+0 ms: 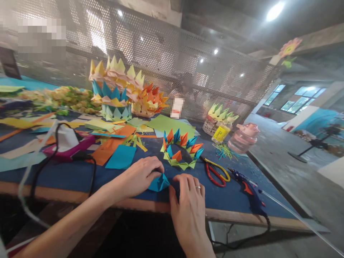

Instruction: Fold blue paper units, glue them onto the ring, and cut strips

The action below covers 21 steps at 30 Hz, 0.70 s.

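Note:
Near the table's front edge lies a piece of blue folded paper, partly creased into a point. My left hand pinches its upper left side between thumb and fingers. To the right, my right hand wears a ring and has its thumb and fingers apart, with the thumb beside the paper's right corner. Just beyond both hands stands a ring of folded paper points in green, orange and blue. A flat blue sheet lies behind my left hand.
Red and yellow scissors and a blue glue gun with a cord lie on the right. Behind them stand a yellow-labelled bottle and a pink bottle. Finished paper crowns and paper scraps fill the back left. A magenta power strip sits left.

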Tool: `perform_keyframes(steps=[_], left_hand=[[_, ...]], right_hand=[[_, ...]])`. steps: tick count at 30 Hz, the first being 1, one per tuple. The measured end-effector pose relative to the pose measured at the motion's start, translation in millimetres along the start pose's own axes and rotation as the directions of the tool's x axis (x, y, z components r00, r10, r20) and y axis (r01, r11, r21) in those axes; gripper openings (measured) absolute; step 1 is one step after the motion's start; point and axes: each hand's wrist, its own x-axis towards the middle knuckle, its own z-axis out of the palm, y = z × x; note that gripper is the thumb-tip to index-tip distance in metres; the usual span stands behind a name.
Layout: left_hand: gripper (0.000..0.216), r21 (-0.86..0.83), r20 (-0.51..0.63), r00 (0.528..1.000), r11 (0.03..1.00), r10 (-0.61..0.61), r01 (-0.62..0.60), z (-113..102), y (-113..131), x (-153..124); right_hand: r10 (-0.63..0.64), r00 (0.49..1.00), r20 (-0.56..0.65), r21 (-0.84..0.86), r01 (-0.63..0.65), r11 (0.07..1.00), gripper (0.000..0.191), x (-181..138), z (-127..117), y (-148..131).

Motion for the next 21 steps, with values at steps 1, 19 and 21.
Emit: perform_keyframes(steps=[1, 19, 21], left_hand=[[0.017, 0.009, -0.001, 1.0, 1.0, 0.004, -0.004, 0, -1, -4], [0.032, -0.068, -0.082, 0.997, 0.998, 0.011, -0.016, -2, -14, -47], [0.034, -0.098, -0.049, 0.999, 0.995, -0.01, 0.005, -3, -16, -51]], right_hand=[[-0.006, 1.0, -0.014, -0.007, 0.006, 1.0, 0.019, 0, -1, 1], [-0.293, 0.95, 0.107, 0.093, 0.284, 0.954, 0.015, -3, 17, -29], [-0.282, 0.954, 0.101, 0.095, 0.273, 0.957, 0.017, -2, 13, -24]])
